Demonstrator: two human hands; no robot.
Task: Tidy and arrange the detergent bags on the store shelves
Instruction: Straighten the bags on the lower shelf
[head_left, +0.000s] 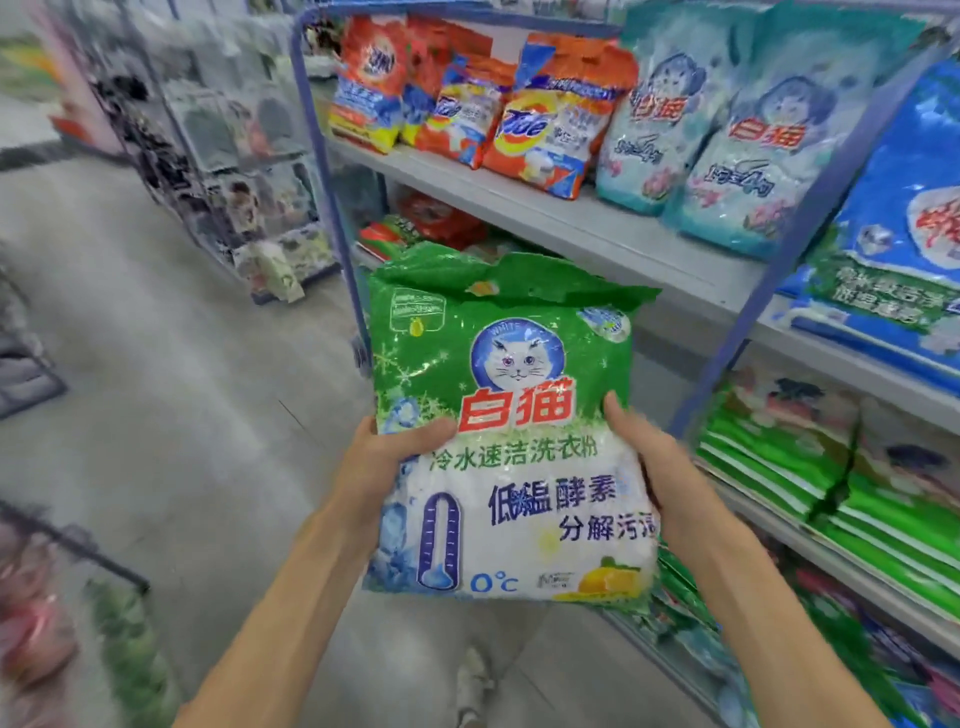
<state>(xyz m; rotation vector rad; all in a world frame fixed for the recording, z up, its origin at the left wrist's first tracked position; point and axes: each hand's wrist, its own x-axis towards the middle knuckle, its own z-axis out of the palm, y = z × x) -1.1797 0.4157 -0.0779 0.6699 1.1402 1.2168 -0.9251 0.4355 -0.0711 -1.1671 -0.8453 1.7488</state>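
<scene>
I hold a green and white detergent bag with a white cat logo upright in front of the shelves, in the middle of the view. My left hand grips its left edge, thumb across the front. My right hand grips its right edge, thumb on the front. The bag's top flap is crumpled. Behind it, the grey shelf carries orange Tide bags and teal cat-logo bags. Flat green bags are stacked on a lower shelf at the right.
Blue bags stand at the far right. A blue metal upright frames the shelf unit's left end. The grey floor aisle runs to the left, with wire racks of goods beyond it and another rack at the lower left.
</scene>
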